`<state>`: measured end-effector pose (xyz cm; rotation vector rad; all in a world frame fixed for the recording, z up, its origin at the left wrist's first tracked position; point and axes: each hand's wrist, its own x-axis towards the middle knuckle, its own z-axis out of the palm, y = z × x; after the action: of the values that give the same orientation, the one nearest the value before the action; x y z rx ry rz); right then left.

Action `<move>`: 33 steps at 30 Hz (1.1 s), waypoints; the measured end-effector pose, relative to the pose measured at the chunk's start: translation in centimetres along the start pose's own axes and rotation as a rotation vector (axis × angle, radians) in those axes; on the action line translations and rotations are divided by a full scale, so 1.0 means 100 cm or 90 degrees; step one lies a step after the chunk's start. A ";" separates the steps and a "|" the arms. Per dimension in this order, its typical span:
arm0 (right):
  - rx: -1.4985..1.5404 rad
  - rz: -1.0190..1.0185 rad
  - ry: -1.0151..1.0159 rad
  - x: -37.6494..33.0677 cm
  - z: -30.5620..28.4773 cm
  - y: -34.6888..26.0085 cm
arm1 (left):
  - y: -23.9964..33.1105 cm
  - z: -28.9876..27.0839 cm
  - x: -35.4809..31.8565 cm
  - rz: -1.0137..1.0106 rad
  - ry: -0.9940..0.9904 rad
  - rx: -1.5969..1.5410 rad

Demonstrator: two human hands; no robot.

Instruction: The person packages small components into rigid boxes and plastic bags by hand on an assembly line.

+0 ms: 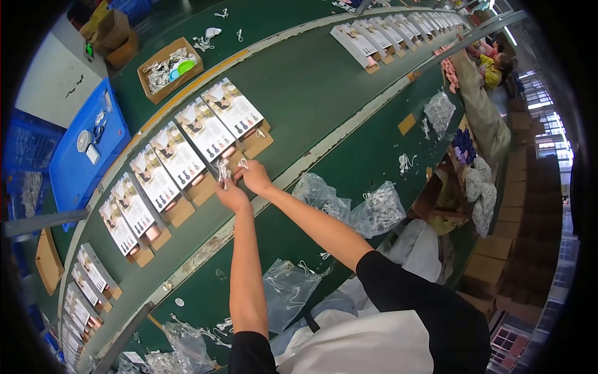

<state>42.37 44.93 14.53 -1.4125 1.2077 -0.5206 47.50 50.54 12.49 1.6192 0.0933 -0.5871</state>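
My left hand (232, 197) is closed on a bundled white cable (223, 169) at the open end of a printed white box (200, 129). Beside it, my right hand (256, 178) pinches another small looped white cable (243, 163), close to the brown cardboard flap (256, 143) of the neighbouring box (232, 107). Pink rounded ends of items show in the open ends of several boxes, one of them (228, 153) just past my fingers. My fingertips partly hide the cables.
Printed boxes stand in a row along the green conveyor (299, 93). Clear bags of white cables (381, 209) lie on the nearer green bench. Across the belt are a carton of cables (169, 70) and a blue tray (93, 149). Another person (492, 70) sits at far right.
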 end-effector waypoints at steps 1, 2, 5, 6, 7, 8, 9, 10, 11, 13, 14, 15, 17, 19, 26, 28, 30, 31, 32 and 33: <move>-0.025 -0.030 -0.012 0.005 -0.006 0.007 | -0.005 0.005 -0.004 0.032 -0.021 0.043; -0.021 -0.031 -0.017 0.003 -0.002 0.003 | -0.005 0.000 -0.001 0.068 -0.026 0.090; 0.061 -0.011 0.012 -0.002 0.003 -0.011 | -0.006 -0.006 -0.002 0.041 -0.058 -0.016; 0.052 0.015 0.025 -0.001 0.004 -0.017 | -0.005 -0.008 -0.001 0.025 -0.052 -0.022; 0.042 0.041 0.038 0.000 0.005 -0.023 | -0.003 -0.012 0.000 0.025 -0.048 -0.021; 0.070 0.045 0.049 0.002 0.003 -0.020 | -0.004 -0.011 -0.002 0.028 -0.068 -0.002; 0.067 0.046 0.051 0.004 0.000 -0.018 | -0.004 -0.009 -0.004 0.031 -0.087 0.016; 0.013 0.022 0.040 0.005 -0.003 -0.015 | -0.006 -0.009 -0.009 0.029 -0.089 0.015; -0.039 -0.003 0.027 0.005 -0.003 -0.014 | -0.008 -0.012 -0.012 0.062 -0.100 0.076; -0.074 -0.008 0.086 0.004 -0.002 -0.014 | -0.012 -0.013 -0.015 0.096 -0.114 0.135; -0.108 -0.015 0.140 0.002 0.000 -0.019 | -0.012 -0.014 -0.017 0.102 -0.116 0.077; -0.108 -0.015 0.138 0.002 0.000 -0.024 | -0.011 -0.014 -0.018 0.108 -0.119 0.019; -0.132 0.072 0.111 0.005 0.000 -0.036 | -0.005 -0.016 -0.017 0.085 -0.122 -0.013; -0.186 0.111 0.077 0.005 0.005 -0.051 | 0.002 -0.019 -0.017 0.063 -0.121 -0.044; -0.037 0.195 0.152 0.019 0.006 -0.038 | 0.018 -0.017 -0.012 0.122 -0.253 0.035; 0.043 0.206 0.174 0.018 -0.001 -0.022 | 0.024 -0.014 -0.022 0.173 -0.268 0.113; 0.158 0.186 0.172 0.010 0.003 -0.026 | 0.028 -0.019 -0.031 0.149 -0.222 0.107; 0.157 0.185 0.170 0.008 0.003 -0.028 | 0.030 -0.019 -0.034 0.151 -0.220 0.105; 0.228 0.194 0.171 0.002 0.005 -0.032 | 0.031 -0.023 -0.037 0.156 -0.203 0.100; 0.299 0.203 0.172 -0.003 0.006 -0.036 | 0.032 -0.026 -0.042 0.161 -0.186 0.095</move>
<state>44.11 44.87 17.79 -0.7512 1.3828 -0.7280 45.98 53.72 17.16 1.6387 -0.3735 -0.6384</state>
